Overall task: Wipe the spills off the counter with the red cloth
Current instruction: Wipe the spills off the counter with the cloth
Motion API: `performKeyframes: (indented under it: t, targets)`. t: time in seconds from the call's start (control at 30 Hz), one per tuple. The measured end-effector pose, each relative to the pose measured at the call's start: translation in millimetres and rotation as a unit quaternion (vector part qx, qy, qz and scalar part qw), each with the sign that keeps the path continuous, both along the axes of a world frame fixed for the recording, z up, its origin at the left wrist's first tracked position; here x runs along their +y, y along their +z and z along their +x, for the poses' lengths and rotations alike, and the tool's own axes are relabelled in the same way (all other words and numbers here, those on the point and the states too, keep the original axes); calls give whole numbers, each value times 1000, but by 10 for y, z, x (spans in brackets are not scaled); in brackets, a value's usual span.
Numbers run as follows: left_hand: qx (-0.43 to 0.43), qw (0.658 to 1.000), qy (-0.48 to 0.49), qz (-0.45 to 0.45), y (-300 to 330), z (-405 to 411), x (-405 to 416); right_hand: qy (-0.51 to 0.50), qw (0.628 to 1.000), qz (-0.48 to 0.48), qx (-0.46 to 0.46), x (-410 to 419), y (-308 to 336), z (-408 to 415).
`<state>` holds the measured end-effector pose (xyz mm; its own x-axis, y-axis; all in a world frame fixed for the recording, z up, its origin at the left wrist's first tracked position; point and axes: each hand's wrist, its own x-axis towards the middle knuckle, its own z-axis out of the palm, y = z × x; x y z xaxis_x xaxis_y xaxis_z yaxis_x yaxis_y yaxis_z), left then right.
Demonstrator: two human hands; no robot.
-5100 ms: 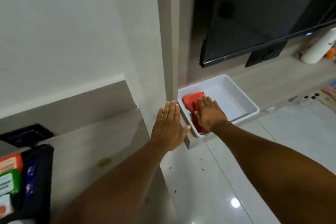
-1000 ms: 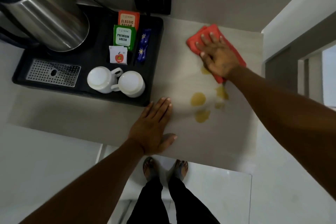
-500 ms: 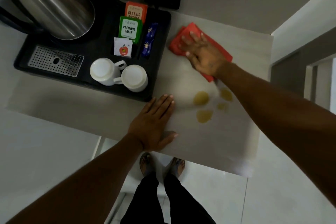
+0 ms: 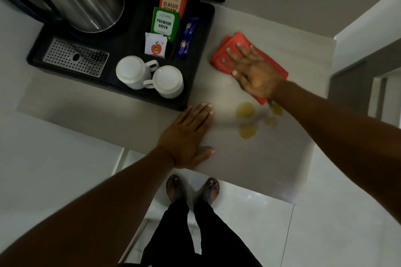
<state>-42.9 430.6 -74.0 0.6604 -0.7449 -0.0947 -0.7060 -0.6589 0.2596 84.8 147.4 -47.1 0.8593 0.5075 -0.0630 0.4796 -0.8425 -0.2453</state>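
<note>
Cloth [image 4: 225, 56] slid toward "PREMIUM GREEN" sachet [image 4: 164, 24]

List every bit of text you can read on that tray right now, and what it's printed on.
"CLASSIC ASSAM": orange sachet; second word half hidden.
"PREMIUM GREEN": green sachet; small brand line above it is too blurred to read.
White sachet: apple logo; its lettering is too small to read.
Blue sticks: star marks only, no legible words.

Spills [image 4: 246, 109] btwn hands, tray [image 4: 201, 54] left.
</note>
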Motion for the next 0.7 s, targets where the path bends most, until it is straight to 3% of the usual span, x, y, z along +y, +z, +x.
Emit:
performKeyframes:
  t: [0.13,0.3,0.4,0.53,0.6,0.7]
  targets:
    - [-11,1000,4,3,-46,2,-5,-58,998,8,-12,-492,-9,-565]
    - [-10,1000,3,12,-30,0,-2,-192,981,35,-11,-440,18,-67]
    - [-2,1000,4,28,-2,10,-9,-182,983,30,-5,-98,10,-92]
    - [-21,1000,5,20,-24,7,3,-151,987,26,-39,-108,-82,-912]
    - [-20,1000,4,21,-31,14,5,-231,972,31,-20,-268,-86,-1216]
    - [-22,999,4,24,-35,11,3,-343,939,35,-7,-386,-43,-1017]
